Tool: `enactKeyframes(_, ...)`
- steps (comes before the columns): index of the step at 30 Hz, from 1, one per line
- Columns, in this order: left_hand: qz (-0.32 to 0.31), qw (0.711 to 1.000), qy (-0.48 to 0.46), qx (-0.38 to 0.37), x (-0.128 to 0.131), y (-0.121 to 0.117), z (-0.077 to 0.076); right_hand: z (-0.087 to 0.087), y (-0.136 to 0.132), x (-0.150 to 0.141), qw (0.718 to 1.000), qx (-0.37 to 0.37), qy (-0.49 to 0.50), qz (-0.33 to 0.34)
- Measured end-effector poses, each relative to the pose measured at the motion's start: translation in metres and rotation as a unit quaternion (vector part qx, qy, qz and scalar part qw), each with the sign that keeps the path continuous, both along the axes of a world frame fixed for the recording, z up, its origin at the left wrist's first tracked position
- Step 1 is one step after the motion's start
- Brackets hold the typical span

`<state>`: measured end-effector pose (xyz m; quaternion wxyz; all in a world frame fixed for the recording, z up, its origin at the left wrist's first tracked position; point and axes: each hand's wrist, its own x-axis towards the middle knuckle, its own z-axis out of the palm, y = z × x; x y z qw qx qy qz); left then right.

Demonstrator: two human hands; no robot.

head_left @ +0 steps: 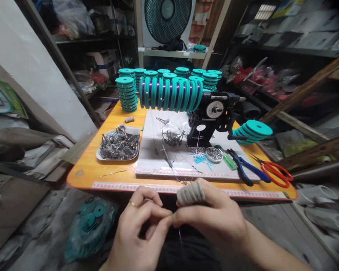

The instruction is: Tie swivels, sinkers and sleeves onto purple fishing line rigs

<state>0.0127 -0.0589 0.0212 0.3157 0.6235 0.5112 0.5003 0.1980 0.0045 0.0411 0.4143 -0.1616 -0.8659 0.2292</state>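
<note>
My left hand (138, 229) and my right hand (211, 218) meet in front of the orange table's near edge (84, 175). Both pinch a thin purple line (180, 236) between thumb and fingertips. A grey wrap (190, 192) covers my right index finger, and a ring sits on my left hand. The line runs up to a black winding machine (211, 120), which carries a row of teal spools (169, 94) wound with purple line.
A white mat (158, 158) holds hooks, a small round tin (214, 154) and teal bits. A tray of weights (119, 145) lies at left. Blue pliers (247, 169) and red scissors (274, 171) lie at right. Stacked teal spools (127, 94) stand behind. A bag of teal discs (90, 229) sits below.
</note>
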Motion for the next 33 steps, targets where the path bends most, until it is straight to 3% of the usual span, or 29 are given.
enactKeyframes(2, 0.04, 0.971, 0.151, 0.178, 0.003, -0.001, -0.004, -0.002, 0.002, -0.003, 0.999, -0.031, 0.0, -0.016)
enactKeyframes(4, 0.057, 0.918, 0.246, 0.304, 0.005, 0.001, -0.009, -0.004, 0.005, -0.009, 0.997, -0.072, -0.006, -0.032)
enactKeyframes(6, 0.038, 0.874, 0.29, 0.389, 0.005, 0.003, -0.011, -0.005, 0.009, -0.014, 0.996, -0.07, -0.01, -0.047)
enactKeyframes(7, 0.016, 0.875, 0.286, 0.391, 0.005, 0.004, -0.012, -0.006, 0.01, -0.016, 0.997, -0.056, -0.01, -0.055)
enactKeyframes(8, -0.008, 0.901, 0.26, 0.349, 0.003, 0.004, -0.011, -0.006, 0.011, -0.016, 0.997, -0.039, -0.008, -0.063)
enactKeyframes(9, -0.028, 0.944, 0.205, 0.259, 0.002, 0.004, -0.009, -0.006, 0.011, -0.015, 0.998, -0.021, -0.004, -0.067)
enactKeyframes(10, -0.044, 0.984, 0.119, 0.127, 0.0, 0.004, -0.007, -0.006, 0.01, -0.013, 0.998, -0.007, 0.002, -0.063)
enactKeyframes(11, -0.057, 0.998, 0.012, -0.017, -0.002, 0.004, -0.005, -0.005, 0.008, -0.01, 0.999, 0.008, 0.005, -0.05)
enactKeyframes(12, -0.067, 0.982, -0.096, -0.145, -0.003, 0.003, -0.003, -0.003, 0.006, -0.007, 0.999, 0.023, 0.001, -0.03)
enactKeyframes(14, -0.078, 0.906, -0.283, -0.304, -0.002, 0.003, 0.001, 0.0, 0.002, -0.003, 0.999, 0.04, -0.025, -0.004)
enactKeyframes(16, -0.091, 0.841, -0.395, -0.359, 0.001, 0.004, 0.002, 0.002, -0.002, 0.0, 0.997, 0.044, -0.056, -0.004)
enactKeyframes(18, -0.097, 0.809, -0.44, -0.377, 0.004, 0.004, 0.002, 0.002, -0.004, 0.0, 0.997, 0.047, -0.057, -0.015)
enactKeyframes(19, -0.1, 0.811, -0.436, -0.377, 0.005, 0.003, 0.0, 0.002, -0.005, 0.0, 0.997, 0.051, -0.046, -0.018)
enactKeyframes(20, -0.095, 0.832, -0.41, -0.361, 0.006, 0.003, -0.002, 0.001, -0.005, 0.0, 0.998, 0.057, -0.037, -0.017)
enactKeyframes(21, -0.081, 0.873, -0.354, -0.325, 0.006, 0.002, -0.004, 0.0, -0.005, -0.001, 0.997, 0.064, -0.027, -0.019)
enactKeyframes(23, -0.027, 0.974, -0.153, -0.164, 0.005, -0.001, -0.01, -0.002, -0.004, -0.003, 0.998, 0.05, -0.015, -0.031)
enactKeyframes(24, 0.008, 0.999, -0.029, -0.044, 0.005, -0.001, -0.013, -0.003, -0.003, -0.004, 0.999, 0.032, -0.013, -0.039)
enactKeyframes(25, 0.039, 0.992, 0.085, 0.083, 0.005, -0.002, -0.016, -0.005, -0.002, -0.007, 0.999, 0.007, -0.014, -0.045)
enactKeyframes(27, 0.061, 0.92, 0.24, 0.303, 0.006, -0.001, -0.02, -0.007, 0.002, -0.011, 0.997, -0.044, -0.013, -0.055)
enactKeyframes(28, 0.054, 0.887, 0.271, 0.37, 0.006, -0.001, -0.02, -0.008, 0.003, -0.012, 0.997, -0.058, -0.015, -0.057)
enactKeyframes(29, 0.038, 0.878, 0.274, 0.391, 0.006, 0.0, -0.02, -0.009, 0.005, -0.013, 0.996, -0.056, -0.014, -0.061)
enactKeyframes(30, 0.012, 0.897, 0.251, 0.363, 0.005, 0.001, -0.018, -0.009, 0.006, -0.013, 0.997, -0.046, -0.011, -0.065)
enactKeyframes(32, -0.026, 0.98, 0.116, 0.158, 0.004, 0.001, -0.014, -0.007, 0.005, -0.01, 0.998, -0.016, -0.001, -0.06)
enactKeyframes(33, -0.04, 0.999, 0.007, 0.013, 0.003, 0.001, -0.011, -0.004, 0.004, -0.009, 0.999, -0.006, -0.002, -0.041)
